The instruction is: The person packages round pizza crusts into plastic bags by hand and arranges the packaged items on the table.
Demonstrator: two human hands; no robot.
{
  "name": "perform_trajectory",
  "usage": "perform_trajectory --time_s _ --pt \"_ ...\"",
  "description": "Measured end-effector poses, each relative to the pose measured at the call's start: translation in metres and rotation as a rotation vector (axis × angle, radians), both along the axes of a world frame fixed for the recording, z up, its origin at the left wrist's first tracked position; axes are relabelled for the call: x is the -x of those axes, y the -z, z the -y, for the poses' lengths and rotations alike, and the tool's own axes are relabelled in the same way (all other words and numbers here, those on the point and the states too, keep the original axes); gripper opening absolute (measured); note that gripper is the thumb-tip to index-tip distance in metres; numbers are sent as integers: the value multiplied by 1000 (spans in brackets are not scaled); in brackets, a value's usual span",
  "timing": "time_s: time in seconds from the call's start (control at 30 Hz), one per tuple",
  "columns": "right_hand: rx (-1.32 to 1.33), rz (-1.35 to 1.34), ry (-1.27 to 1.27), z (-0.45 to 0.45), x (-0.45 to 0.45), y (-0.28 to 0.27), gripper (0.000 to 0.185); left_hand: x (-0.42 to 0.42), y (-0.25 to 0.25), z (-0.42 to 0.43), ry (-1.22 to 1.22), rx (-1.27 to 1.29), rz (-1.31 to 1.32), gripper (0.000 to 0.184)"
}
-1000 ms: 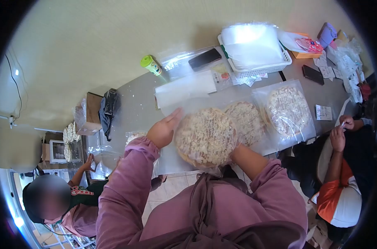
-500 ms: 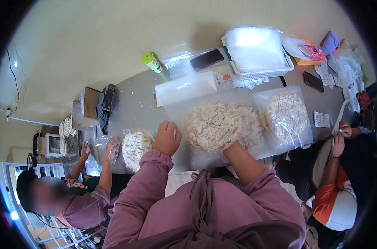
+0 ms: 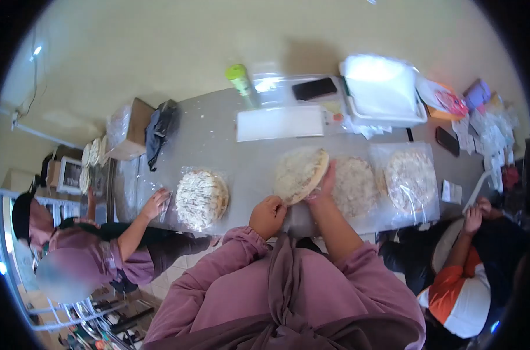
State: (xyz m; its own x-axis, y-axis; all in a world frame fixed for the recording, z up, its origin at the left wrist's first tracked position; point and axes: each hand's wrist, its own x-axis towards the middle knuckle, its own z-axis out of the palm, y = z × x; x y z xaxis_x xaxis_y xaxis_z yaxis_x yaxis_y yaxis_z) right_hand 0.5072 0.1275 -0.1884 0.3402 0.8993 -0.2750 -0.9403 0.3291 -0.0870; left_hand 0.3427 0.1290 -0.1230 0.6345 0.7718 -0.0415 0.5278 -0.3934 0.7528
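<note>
A cheese-topped pizza [image 3: 300, 175] is tilted up off the table in front of me, slightly blurred. My right hand [image 3: 323, 188] grips it at the right edge, fingers partly hidden behind it. My left hand [image 3: 267, 217] is closed at its lower left edge, and I cannot tell whether it pinches the crust or plastic. Just right of my right hand lies another pizza [image 3: 355, 185] on clear plastic. Farther right is a pizza in a clear bag [image 3: 411, 181]. Left of my hands, topped pizzas are stacked [image 3: 199, 199] on the table.
A white basket [image 3: 387, 120] of plastic sheets, a phone [image 3: 314, 88], a white pad [image 3: 279, 123] and a green-lidded tumbler [image 3: 239, 79] line the wall. A cardboard box [image 3: 132, 129] stands left. Co-workers are at both sides, one with a hand [image 3: 156, 203] near the stack.
The pizza has gone from nearly flat to tilted. My left hand has come right and down to its edge. My right hand has moved from beneath to its right side.
</note>
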Motion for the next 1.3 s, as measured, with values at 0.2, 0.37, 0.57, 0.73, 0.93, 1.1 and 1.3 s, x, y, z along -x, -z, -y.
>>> perform_trajectory --time_s 0.2,0.37,0.57,0.73,0.93,1.1,1.3 --pt "-177 127 -441 34 -33 38 63 8 40 14 -85 151 3 19" --pt "257 101 -476 18 -4 23 60 4 15 12 13 45 60 22" --pt "236 811 -688 22 -57 129 55 5 22 8 137 125 -62 16" --pt "361 272 -787 -4 -26 83 58 11 14 6 266 76 -63 19" --pt "418 191 -715 15 14 9 63 21 -17 6 277 268 0 34" --pt "-338 -236 -800 45 2 17 45 23 -7 9 373 66 46 13" --pt "388 62 -2 69 6 -35 38 -4 -22 15 558 45 63 16"
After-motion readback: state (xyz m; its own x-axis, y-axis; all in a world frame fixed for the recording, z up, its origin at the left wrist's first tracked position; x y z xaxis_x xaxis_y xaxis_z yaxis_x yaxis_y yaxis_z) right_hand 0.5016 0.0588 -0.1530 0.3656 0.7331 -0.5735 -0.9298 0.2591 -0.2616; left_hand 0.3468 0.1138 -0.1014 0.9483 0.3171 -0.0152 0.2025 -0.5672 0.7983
